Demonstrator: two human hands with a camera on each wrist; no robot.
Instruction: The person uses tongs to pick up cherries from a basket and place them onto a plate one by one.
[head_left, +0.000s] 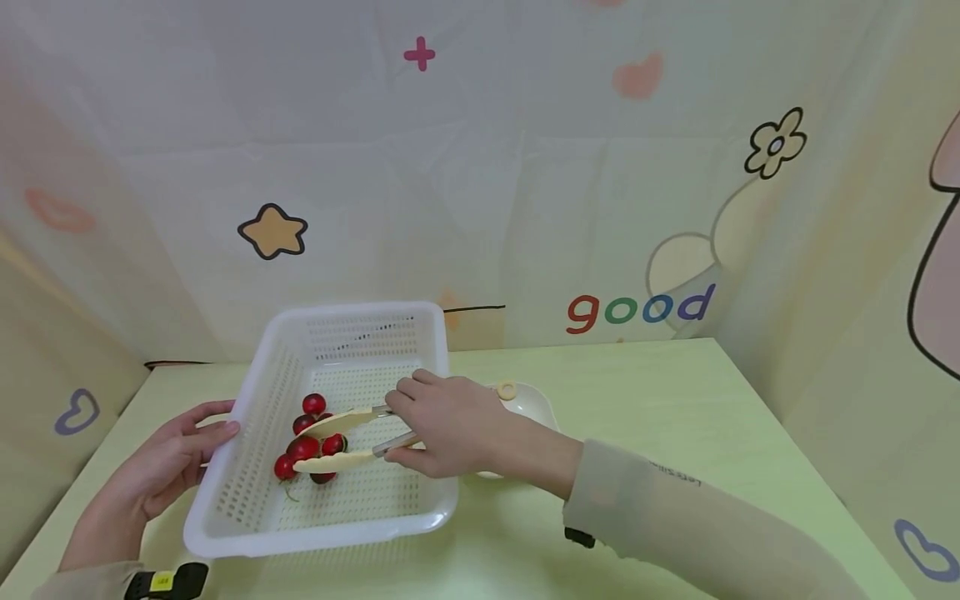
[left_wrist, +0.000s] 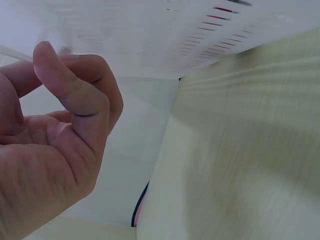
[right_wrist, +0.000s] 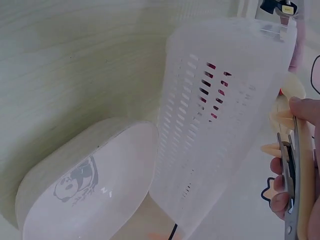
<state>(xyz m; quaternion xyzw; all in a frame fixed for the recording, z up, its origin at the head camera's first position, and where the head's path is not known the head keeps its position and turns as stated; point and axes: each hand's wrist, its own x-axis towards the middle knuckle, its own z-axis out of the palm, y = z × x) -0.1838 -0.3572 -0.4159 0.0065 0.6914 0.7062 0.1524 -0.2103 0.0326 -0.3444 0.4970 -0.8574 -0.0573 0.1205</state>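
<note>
My left hand (head_left: 176, 458) holds the left rim of a white perforated plastic basket (head_left: 213, 525), thumb on the rim and the other fingers curled beneath. In the left wrist view, those curled fingers (left_wrist: 92, 100) meet the basket's edge. With my right hand (head_left: 457, 425) I grip a pair of tongs (head_left: 333, 461) with cream tips and metal arms, reaching into the basket. The tong tips are spread around a cluster of several shiny, round red fruits (head_left: 303, 448); whether they touch any is hard to tell. One fruit has a thin greenish stem.
A white bowl (right_wrist: 115, 195) with a panda print stands right of the basket, partly behind my right forearm. A beige ring (head_left: 507, 390) shows over it, beyond my hand. The pale green tabletop (head_left: 637, 417) meets a printed cloth (head_left: 525, 208) at the back.
</note>
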